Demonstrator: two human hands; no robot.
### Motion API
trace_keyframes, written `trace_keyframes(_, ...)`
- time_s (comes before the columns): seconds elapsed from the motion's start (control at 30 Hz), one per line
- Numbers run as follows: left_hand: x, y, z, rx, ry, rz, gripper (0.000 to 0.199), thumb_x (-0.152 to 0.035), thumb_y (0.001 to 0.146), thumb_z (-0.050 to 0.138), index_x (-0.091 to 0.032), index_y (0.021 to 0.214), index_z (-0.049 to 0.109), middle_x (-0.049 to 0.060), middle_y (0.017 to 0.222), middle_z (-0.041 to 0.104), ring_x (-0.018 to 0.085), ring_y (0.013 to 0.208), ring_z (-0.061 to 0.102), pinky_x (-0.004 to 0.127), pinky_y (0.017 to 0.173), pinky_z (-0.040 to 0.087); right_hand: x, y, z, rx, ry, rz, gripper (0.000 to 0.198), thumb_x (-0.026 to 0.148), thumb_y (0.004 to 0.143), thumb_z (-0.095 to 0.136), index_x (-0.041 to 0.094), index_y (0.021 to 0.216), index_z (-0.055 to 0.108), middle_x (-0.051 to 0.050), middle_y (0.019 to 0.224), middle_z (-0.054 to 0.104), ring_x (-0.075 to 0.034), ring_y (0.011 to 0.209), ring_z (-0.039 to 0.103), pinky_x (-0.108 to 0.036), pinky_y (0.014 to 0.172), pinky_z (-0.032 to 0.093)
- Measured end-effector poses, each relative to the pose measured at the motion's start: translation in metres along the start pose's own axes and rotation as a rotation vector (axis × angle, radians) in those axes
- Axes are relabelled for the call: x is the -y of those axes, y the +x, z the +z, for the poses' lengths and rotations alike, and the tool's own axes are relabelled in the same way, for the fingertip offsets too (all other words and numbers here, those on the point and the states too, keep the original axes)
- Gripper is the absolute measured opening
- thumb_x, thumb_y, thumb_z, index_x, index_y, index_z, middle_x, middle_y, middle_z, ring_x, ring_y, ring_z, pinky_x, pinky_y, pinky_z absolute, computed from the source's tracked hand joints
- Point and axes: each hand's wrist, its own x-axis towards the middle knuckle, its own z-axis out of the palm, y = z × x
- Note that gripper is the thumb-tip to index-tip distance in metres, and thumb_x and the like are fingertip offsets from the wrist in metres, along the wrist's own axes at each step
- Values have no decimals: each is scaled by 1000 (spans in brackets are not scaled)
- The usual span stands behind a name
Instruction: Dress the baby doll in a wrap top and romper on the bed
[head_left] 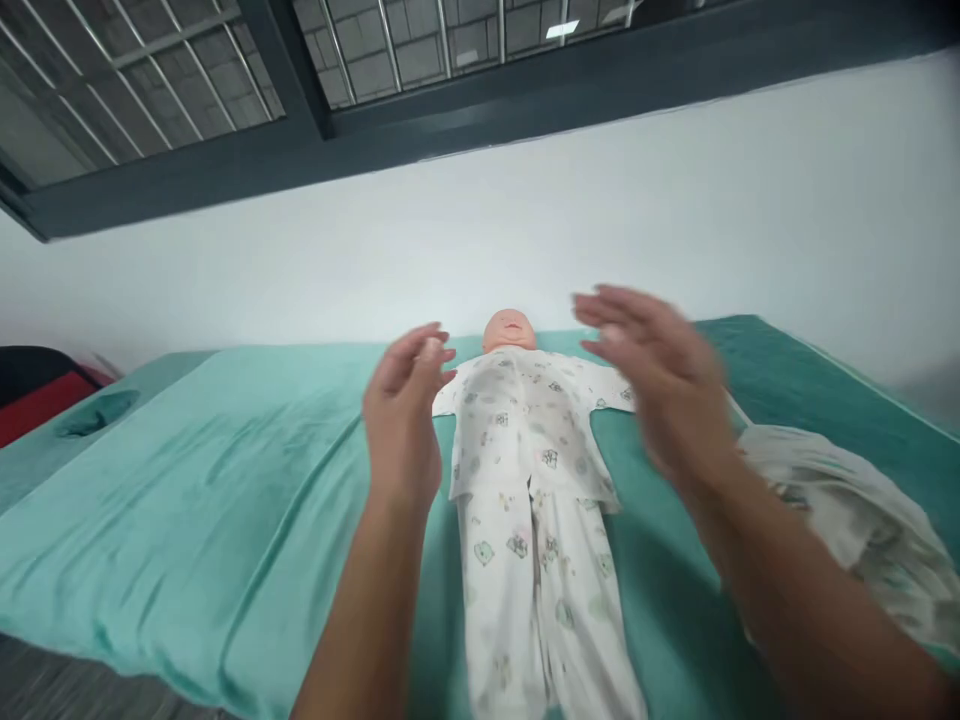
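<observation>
A baby doll (pixel 510 328) lies on its back on a green padded bed, its head toward the wall. It wears a white printed long-sleeved top (pixel 525 420) and matching trousers (pixel 536 600), legs pointing toward me. My left hand (pixel 409 415) is raised by the sleeve on the left, fingers loosely curved and apart, holding nothing. Over the sleeve on the right, my right hand (pixel 652 370) hovers with its fingers stretched out, slightly blurred, and also holds nothing. Both palms face inward. The sleeve ends are partly hidden behind my hands.
The green bed cover (pixel 225 480) spreads to both sides. A crumpled white printed cloth (pixel 855 520) lies at the right. A red and black item (pixel 45 395) is at the far left, near a hole in the bed (pixel 97 412). A white wall (pixel 375 260) stands behind, below barred windows.
</observation>
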Motion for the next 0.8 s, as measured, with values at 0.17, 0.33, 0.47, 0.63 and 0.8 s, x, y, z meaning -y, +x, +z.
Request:
trace_keyframes(0.17,97,58,18,228,520,-105,17,-27,85,63,-19,97,73,6,108,71,20,105,63,34,98,48,-84,35,42,12,-123,198,22,31,85,58,24,104,66,-5,117,69,-21,113,62,-41,99,48)
trace_keyframes(0.33,118,70,29,358,586,-95,22,-25,91,52,-20,96,73,6,114,67,20,108,62,31,87,54,-105,26,43,48,-152,383,23,34,85,56,26,104,66,-4,110,72,-22,101,66,-39,90,49)
trace_keyframes(0.47,116,67,25,377,537,-132,25,-30,92,51,-25,102,74,4,119,65,20,113,60,28,78,56,-94,24,43,114,-212,413,25,36,86,54,26,103,68,-4,110,72,-23,98,65,-40,89,47)
trace_keyframes(0.63,116,67,24,399,547,-98,25,-27,93,51,-28,101,75,2,117,66,19,116,59,33,102,48,-97,26,45,130,-233,322,23,32,86,51,26,99,69,-3,116,70,-25,112,60,-42,97,43)
trace_keyframes(0.8,118,67,23,429,546,-76,28,-28,94,50,-29,105,75,2,120,66,20,119,58,34,106,44,-98,27,44,164,-262,233,26,30,87,48,27,98,71,-2,113,70,-24,113,59,-43,100,42)
